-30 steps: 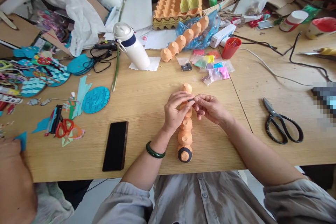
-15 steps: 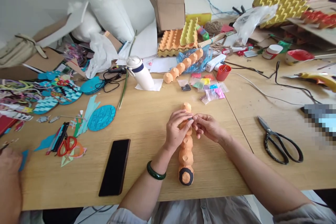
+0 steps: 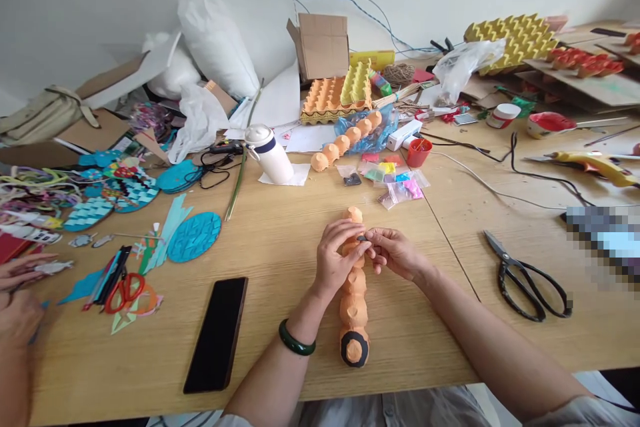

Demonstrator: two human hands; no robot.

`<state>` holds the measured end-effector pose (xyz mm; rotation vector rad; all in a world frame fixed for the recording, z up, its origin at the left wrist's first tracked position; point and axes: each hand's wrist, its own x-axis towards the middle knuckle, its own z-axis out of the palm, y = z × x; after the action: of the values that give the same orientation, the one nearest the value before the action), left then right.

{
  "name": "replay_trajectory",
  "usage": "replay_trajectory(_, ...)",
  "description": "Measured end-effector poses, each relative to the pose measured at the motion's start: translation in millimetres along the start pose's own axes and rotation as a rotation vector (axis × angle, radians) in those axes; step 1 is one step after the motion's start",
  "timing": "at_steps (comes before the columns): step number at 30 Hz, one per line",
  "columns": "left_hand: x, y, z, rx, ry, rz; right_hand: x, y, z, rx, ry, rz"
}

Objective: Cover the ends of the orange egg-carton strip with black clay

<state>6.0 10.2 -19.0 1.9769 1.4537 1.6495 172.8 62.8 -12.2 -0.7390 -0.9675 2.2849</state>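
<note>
An orange strip of egg-carton cups (image 3: 353,300) lies lengthwise on the wooden table (image 3: 280,240), with a black ring round its near end. My left hand (image 3: 339,259) rests over the strip's upper part, fingers curled. My right hand (image 3: 395,253) meets it from the right. Between the fingertips of both hands is a small dark piece (image 3: 361,238), pinched just above the strip. A green bangle (image 3: 296,343) sits on my left wrist.
A black phone (image 3: 216,333) lies to the left and black scissors (image 3: 525,277) to the right. Small coloured bags (image 3: 395,180), a red cup (image 3: 418,152), a white bottle (image 3: 269,155) and egg trays (image 3: 335,97) stand behind. Another person's hands (image 3: 20,293) work at far left among blue paper shapes.
The camera has tilted up, showing more of the wall and the far clutter. My hands stay together on the small dark piece over the strip. The other person's hand at left has shifted.
</note>
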Motion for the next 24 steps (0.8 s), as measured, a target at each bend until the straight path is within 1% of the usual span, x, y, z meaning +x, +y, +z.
replay_trajectory(6,-0.8,-1.4,1.5,0.004,0.029,-0.011,-0.5,-1.6,0.5,-0.013,-0.015,-0.01)
replay_trajectory(11,-2.2,-2.5,0.8,-0.009,-0.01,-0.009,-0.1,-1.6,-0.2,-0.007,-0.02,-0.009)
replay_trajectory(16,-3.7,-3.7,0.6,0.007,0.01,-0.06,1.5,0.4,-1.2,-0.002,-0.023,0.004)
replay_trajectory(20,-3.4,-4.0,-0.3,0.016,0.009,-0.05,1.8,-1.0,-1.1,-0.009,-0.044,0.009)
replay_trajectory(24,-1.9,-3.1,-1.8,0.034,-0.025,-0.032,1.5,-2.0,-0.4,-0.005,-0.04,-0.004)
